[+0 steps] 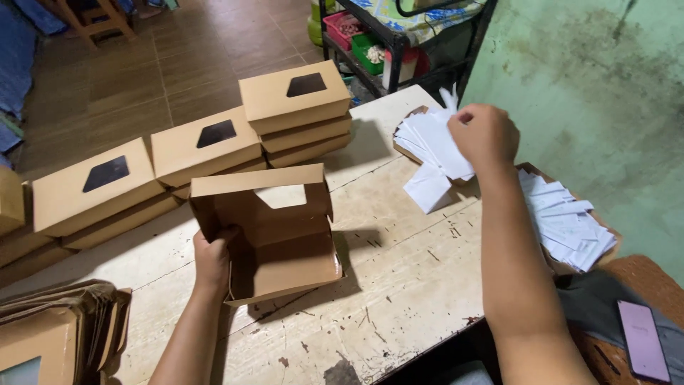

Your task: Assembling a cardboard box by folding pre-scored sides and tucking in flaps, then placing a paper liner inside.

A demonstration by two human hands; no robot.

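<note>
Box: open brown cardboard box with window lid [274,235], mid-table; likely light, crushable.
Left hand [212,260]: closed on box's left wall.
Right hand [484,135]: pinching 1 white paper slip [434,146] from stack.

Brown cardboard, white paper, worn painted wood

The open box [274,239] and the stacked boxes [203,146] are matt brown cardboard, with dark glossy film in their lid windows. The slips [436,146] are smooth white paper. The tabletop [399,278] is pale painted wood, scratched and chipped. The floor [178,64] is brown tile with a dull sheen; the phone [643,341] looks smooth and glossy.
</note>
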